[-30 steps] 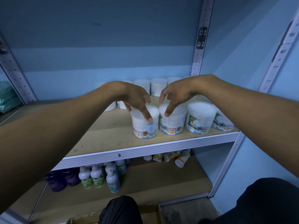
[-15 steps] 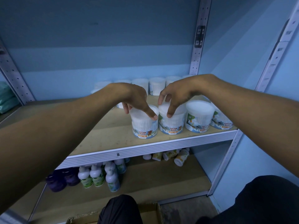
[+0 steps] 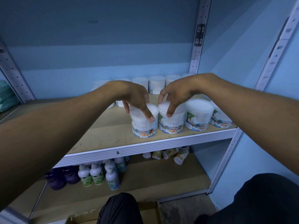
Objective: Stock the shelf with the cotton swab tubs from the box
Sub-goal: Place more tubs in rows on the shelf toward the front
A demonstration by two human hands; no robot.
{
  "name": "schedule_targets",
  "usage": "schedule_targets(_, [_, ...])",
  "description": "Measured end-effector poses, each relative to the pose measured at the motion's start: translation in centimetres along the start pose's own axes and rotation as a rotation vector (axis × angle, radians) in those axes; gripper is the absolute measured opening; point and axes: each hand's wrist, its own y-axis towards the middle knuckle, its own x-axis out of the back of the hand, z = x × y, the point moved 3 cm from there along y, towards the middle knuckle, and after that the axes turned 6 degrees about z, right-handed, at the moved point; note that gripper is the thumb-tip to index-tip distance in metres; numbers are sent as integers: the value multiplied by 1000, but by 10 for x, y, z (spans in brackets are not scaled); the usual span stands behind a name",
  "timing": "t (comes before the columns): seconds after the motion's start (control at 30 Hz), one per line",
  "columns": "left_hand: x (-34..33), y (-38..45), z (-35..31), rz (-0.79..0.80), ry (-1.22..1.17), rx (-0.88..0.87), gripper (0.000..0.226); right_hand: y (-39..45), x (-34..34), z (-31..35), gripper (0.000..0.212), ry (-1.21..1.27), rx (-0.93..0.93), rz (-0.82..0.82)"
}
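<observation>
- Nearest, at the bottom edge, a cardboard box (image 3: 150,212) shows only its torn rim; dark-clad knees (image 3: 119,207) cover most of it, so its contents cannot be seen.
- Behind the knees, the lower shelf (image 3: 161,178) carries purple bottles (image 3: 59,177) at the left, white bottles (image 3: 97,173) with green labels beside them, and small orange-labelled bottles (image 3: 171,153) lying tipped further back to the right.
- Above, the shelf (image 3: 113,138) has a ribbed white front edge and a tan board, bare on its left half.
- Four tubs stand in a front row on the right half, close together.
- The left hand (image 3: 134,97) grips the left tub (image 3: 144,122) from above, thumb down its front wall, fingers curled over the lid's far rim.
- The right hand (image 3: 176,96) holds the second tub (image 3: 171,118) the same way, thumb on the front, fingers arched over the lid; this tub touches the left one.
- The third tub (image 3: 199,114) stands just beside the second, and the fourth tub (image 3: 222,120) sits at the right end, partly hidden behind the right forearm.
- The two forearms cross the view and hide part of the board.
- At the back, a back row (image 3: 157,84) of more tubs lines the blue wall (image 3: 97,46), partly blocked by both hands.
- A perforated metal post (image 3: 198,46) rises behind them; something teal (image 3: 6,94) sits at far left.
</observation>
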Motion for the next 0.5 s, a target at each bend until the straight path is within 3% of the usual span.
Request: schedule_targets(0.5, [-2,-4,-3,-28,15,41,90,-7,-2,1,68,-61,-6,13])
